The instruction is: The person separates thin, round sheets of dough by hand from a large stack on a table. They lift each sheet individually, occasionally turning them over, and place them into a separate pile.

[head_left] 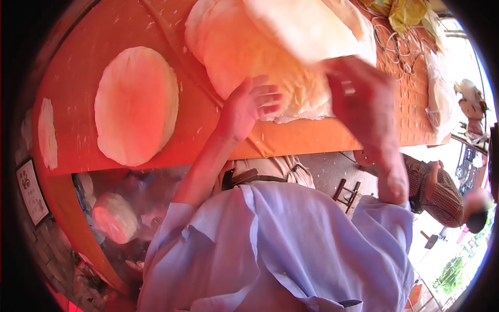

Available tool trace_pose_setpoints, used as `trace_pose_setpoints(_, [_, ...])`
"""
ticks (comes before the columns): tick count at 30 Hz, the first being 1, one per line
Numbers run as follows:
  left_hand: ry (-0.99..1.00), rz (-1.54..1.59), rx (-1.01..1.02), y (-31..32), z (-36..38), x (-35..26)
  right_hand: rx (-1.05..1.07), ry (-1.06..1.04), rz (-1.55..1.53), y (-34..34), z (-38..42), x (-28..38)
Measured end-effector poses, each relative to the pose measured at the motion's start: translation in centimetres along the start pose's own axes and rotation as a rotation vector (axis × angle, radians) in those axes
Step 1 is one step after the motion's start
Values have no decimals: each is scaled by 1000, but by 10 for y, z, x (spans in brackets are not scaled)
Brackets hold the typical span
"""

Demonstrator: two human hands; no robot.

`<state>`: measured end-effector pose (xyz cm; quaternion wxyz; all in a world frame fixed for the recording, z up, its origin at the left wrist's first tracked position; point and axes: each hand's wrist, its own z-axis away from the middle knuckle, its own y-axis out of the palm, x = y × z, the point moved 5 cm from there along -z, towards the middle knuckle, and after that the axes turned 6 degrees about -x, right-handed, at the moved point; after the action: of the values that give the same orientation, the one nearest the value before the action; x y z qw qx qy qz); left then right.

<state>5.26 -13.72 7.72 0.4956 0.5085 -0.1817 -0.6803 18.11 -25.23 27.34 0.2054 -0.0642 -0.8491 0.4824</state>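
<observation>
A large pale, fluffy layered sheet lies on the orange-covered table. My left hand is at its near-left edge, fingers spread and holding nothing. My right hand, blurred by motion and wearing a ring, is closed at the lower corner of a lifted white layer. That layer is blurred too and hangs over the larger sheet. To the left, an oval pale pad lies flat on the table, apart from both hands.
A narrow white piece lies at the table's far left. Cords, yellow plastic and a clear plastic bag are at the right. A person in a checked shirt is beyond the table's right side. Below stands a wooden stool.
</observation>
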Motion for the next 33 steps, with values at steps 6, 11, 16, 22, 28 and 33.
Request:
trace_pose_setpoints(6, [76, 161, -102, 7, -14, -1, 236, 246, -467, 135, 58, -11])
trace_pose_setpoints(11, [117, 94, -63, 5, -14, 3, 218, 450, -675, 132, 61, -31])
trace_pose_setpoints(16, [177, -54, -16, 2, -17, 2, 393, 703, -898, 134, 63, -44])
trace_pose_setpoints(22, [220, -147, -68, 20, -15, -8, 467, 830, -994, 143, 67, -54])
trace_pose_setpoints(28, [222, -239, -109, -1, -20, -5, 495, 863, -998, 146, 65, -51])
trace_pose_setpoints(33, [306, -309, -54, 9, -17, -7, 387, 753, -972, 149, 66, -53])
